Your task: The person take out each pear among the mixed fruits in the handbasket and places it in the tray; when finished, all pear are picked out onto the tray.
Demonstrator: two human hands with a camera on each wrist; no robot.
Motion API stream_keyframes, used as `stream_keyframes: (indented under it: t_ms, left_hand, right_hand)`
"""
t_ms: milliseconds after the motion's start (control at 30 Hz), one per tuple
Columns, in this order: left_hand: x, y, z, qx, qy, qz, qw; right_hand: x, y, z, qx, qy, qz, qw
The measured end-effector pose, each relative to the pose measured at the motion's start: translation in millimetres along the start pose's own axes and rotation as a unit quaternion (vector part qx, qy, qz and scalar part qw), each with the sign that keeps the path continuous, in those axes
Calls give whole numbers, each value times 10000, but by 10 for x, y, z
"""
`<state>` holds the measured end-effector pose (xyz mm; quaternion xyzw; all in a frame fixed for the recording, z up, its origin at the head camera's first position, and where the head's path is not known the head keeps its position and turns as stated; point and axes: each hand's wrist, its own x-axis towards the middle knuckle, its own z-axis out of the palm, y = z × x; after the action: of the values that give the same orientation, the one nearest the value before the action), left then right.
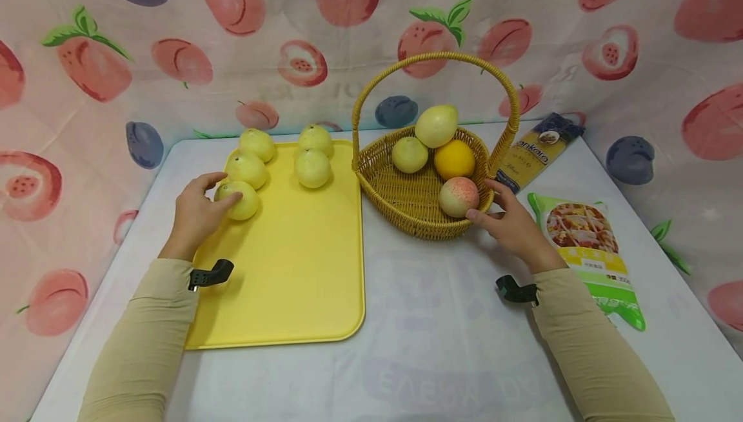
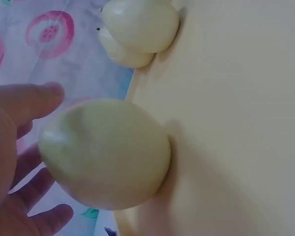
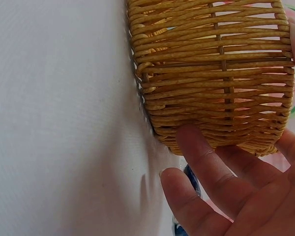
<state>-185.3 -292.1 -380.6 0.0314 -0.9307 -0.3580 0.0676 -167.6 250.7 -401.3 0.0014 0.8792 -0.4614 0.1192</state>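
My left hand (image 1: pixel 197 210) is at the near-left pear (image 1: pixel 240 200), a pale yellow-green fruit on the yellow tray (image 1: pixel 290 267). In the left wrist view its fingers are spread around the stem side of this pear (image 2: pixel 108 155), some partly hidden behind it, and the thumb stands apart. On the right, my right hand (image 1: pixel 513 225) holds the side of a woven basket (image 1: pixel 400 206), thumb at the rim and fingers along the outer wall (image 3: pixel 216 83). Inside the basket are a peach (image 1: pixel 458 197), an orange (image 1: pixel 455 160), a green round fruit (image 1: pixel 409 155) and a pale pear (image 1: pixel 436 126).
Several more pale pears (image 1: pixel 313 168) lie toward the tray's far side. The basket's tall arched handle (image 1: pixel 435 56) rises over the fruit. To its right are a pasta packet (image 1: pixel 540 151) and a green food bag (image 1: pixel 589 248). Fruit-print cloth (image 1: pixel 278 99) hangs behind.
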Motion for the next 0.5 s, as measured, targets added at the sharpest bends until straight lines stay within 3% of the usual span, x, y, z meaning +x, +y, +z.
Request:
stream_keyframes:
  t_ms: [200,367,500]
  left_hand:
    - [-32,164,-30,-119,71,268,9995]
    - [-77,389,-8,-374,217,763,9961]
    - [-102,605,92,-583,120,1134,9918]
  right_hand:
    - [1,10,3,26,9,12,10000]
    - [8,14,3,7,21,-1,10000]
    - [12,13,1,35,9,-19,10000]
